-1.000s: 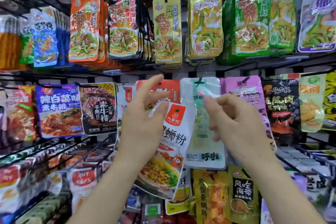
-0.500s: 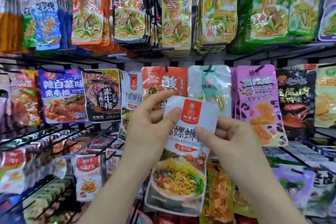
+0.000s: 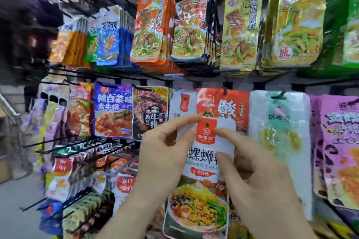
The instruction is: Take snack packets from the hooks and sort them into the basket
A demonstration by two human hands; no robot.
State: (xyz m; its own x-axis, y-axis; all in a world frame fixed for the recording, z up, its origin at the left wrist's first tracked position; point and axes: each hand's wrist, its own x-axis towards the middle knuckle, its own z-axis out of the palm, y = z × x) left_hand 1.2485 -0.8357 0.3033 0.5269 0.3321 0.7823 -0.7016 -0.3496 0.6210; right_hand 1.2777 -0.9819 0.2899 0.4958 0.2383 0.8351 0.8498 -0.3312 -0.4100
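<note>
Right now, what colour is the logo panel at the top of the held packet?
Red, on a white packet; clearest in the head view.

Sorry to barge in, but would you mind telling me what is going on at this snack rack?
A person stands at a rack of hanging snacks, holding a white snail-noodle packet in both hands. The left hand pinches its upper left edge, and the right hand has its fingers curled on its upper right part. The packet appears free of any hook, held in front of an orange-red packet hanging on the middle row. No basket is in view.
</note>
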